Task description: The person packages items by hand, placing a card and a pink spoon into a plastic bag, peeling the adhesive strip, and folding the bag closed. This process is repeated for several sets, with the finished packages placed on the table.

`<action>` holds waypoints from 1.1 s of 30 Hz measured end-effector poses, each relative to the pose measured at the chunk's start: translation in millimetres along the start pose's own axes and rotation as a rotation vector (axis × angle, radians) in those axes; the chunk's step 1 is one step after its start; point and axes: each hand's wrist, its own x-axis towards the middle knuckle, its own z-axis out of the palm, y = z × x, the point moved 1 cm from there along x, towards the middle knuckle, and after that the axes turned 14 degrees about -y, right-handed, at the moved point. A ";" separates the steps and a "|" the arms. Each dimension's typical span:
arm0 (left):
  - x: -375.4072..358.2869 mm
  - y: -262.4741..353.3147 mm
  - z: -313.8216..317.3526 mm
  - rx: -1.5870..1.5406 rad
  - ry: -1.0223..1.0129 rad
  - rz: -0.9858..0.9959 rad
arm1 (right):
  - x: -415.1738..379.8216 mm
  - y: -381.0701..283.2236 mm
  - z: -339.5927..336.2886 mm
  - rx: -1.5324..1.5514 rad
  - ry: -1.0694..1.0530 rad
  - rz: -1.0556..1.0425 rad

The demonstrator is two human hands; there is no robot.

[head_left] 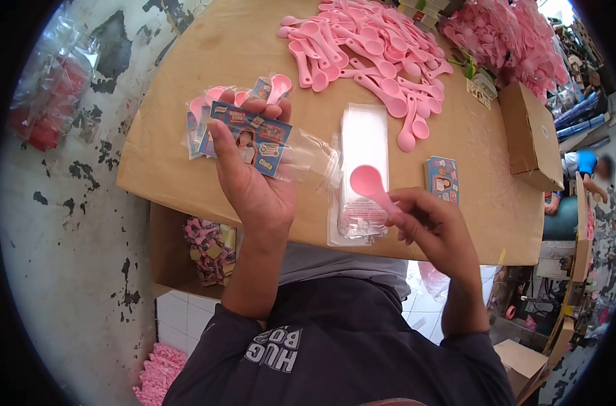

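My left hand [257, 183] grips a blue printed card [250, 139] with its thumb across the front. A clear plastic bag [311, 159] reaches out to the right of that card, its far end loose. Behind my left fingers lie several bagged pink spoons [198, 108] with blue cards. My right hand [430, 227] pinches a pink measuring spoon [367, 181] by its handle, the round bowl pointing up and left. Under this spoon is a stack of clear plastic bags [364, 135]. Just right of the stack sits a pile of blue cards [443, 177].
A large heap of pink spoons [369, 44] covers the table's [206, 54] far side. At the right edge stands a cardboard box [528, 139], with bulging bags of pink spoons [507, 40] behind it. Below the table a carton [169, 247] holds packed spoons. Another person [582, 166] is at far right.
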 end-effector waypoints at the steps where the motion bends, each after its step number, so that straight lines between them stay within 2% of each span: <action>1: 0.3 -3.4 1.2 -0.021 -0.015 -0.013 | 0.2 1.2 6.3 0.077 0.017 -0.009; 4: -6.4 -14.1 7.7 -0.044 -0.061 -0.107 | 4.3 -4.6 16.2 0.179 0.027 0.038; 6: -13.7 -18.8 14.8 -0.041 -0.086 -0.171 | 12.0 -0.3 19.9 0.164 0.056 -0.097; 8: -20.4 -23.6 22.3 -0.088 -0.094 -0.257 | 14.2 3.6 19.9 0.125 0.066 -0.115; 11: -24.8 -26.2 26.0 -0.046 -0.112 -0.275 | 18.4 0.7 21.0 0.261 0.077 -0.175; 13: -26.6 -27.0 29.8 -0.063 -0.090 -0.331 | 20.6 -1.0 20.2 0.496 0.047 -0.255; 20: -37.1 -39.5 37.7 -0.320 -0.071 -0.497 | 30.6 19.5 25.5 0.428 0.194 -0.341; 23: -34.7 -38.4 31.6 -0.279 -0.074 -0.495 | 24.3 7.4 26.3 0.469 0.143 -0.306; 25: -31.1 -39.1 25.8 -0.286 -0.060 -0.476 | 22.5 -2.5 26.6 0.562 0.030 -0.321; 29: -34.1 -39.8 26.5 -0.313 -0.068 -0.502 | 26.9 11.9 24.8 0.529 0.050 -0.293; 32: -40.8 -42.2 33.1 -0.354 -0.086 -0.565 | 32.9 21.0 28.6 0.461 0.165 -0.308; 33: -42.8 -43.0 34.2 -0.382 -0.083 -0.586 | 34.3 22.1 29.5 0.340 0.236 -0.303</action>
